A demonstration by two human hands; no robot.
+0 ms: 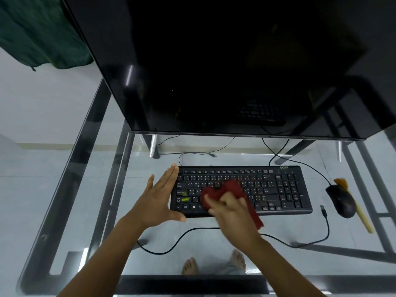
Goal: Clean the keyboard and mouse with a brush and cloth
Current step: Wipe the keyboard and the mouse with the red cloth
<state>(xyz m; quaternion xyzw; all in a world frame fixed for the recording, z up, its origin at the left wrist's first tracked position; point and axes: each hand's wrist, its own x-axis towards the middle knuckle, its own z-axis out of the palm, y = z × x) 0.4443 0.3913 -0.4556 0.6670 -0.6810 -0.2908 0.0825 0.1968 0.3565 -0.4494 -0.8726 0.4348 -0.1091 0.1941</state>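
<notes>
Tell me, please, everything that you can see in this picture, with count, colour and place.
keyboard: one, black, mid-desk
cloth: one, red, on the keyboard's left half
mouse: one, black, right of the keyboard
brush: one, tan handle, partly behind the mouse
cables: several, black, around the keyboard
desk: one, clear glass, dark frame
shelf: one, glossy black, raised behind the keyboard
fabric: one, dark green, top left
feet: two, bare, seen through the glass
left hand: one, flat against the keyboard's left end
right hand: one, blurred, holds the cloth
</notes>
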